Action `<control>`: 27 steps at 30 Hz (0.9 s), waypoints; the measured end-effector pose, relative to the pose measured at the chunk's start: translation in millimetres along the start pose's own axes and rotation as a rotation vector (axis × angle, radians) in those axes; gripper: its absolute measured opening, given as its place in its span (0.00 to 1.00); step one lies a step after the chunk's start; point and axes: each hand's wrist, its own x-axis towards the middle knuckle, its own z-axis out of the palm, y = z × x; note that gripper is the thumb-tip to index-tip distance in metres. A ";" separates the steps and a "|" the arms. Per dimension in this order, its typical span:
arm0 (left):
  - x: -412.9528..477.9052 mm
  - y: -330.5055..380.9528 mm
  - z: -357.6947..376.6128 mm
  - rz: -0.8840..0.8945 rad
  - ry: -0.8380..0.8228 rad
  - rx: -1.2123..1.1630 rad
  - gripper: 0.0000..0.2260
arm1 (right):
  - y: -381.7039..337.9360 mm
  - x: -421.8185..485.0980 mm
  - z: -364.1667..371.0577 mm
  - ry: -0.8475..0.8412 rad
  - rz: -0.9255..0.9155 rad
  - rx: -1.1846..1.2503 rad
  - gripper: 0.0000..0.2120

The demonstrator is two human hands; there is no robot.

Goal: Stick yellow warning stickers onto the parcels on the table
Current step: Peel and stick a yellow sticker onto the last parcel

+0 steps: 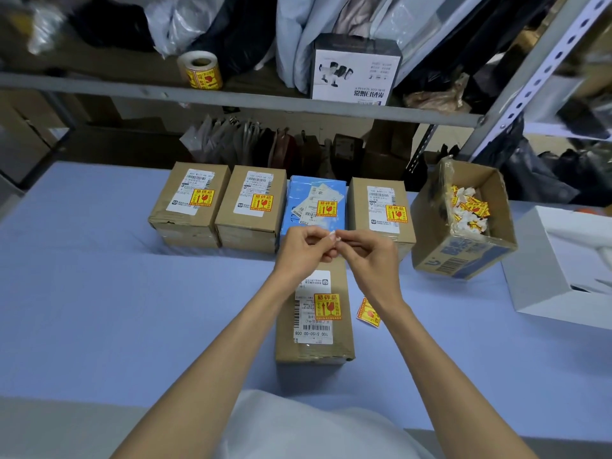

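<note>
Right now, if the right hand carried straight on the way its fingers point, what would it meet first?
Most likely the left hand: the right hand points left at it, and both pinch the same small white scrap. Height above the parcel below is unclear.
</note>
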 end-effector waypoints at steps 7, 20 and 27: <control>-6.1 1.4 2.9 -0.116 -0.005 -0.202 0.10 | -2.2 6.1 -4.9 0.025 -0.026 -0.075 0.06; -8.9 3.5 2.7 -0.196 0.011 -0.456 0.04 | 0.1 1.0 -13.9 0.010 0.025 0.064 0.07; -1.9 6.8 17.3 0.023 -0.002 0.000 0.09 | 9.9 1.4 -31.4 0.034 0.148 0.194 0.06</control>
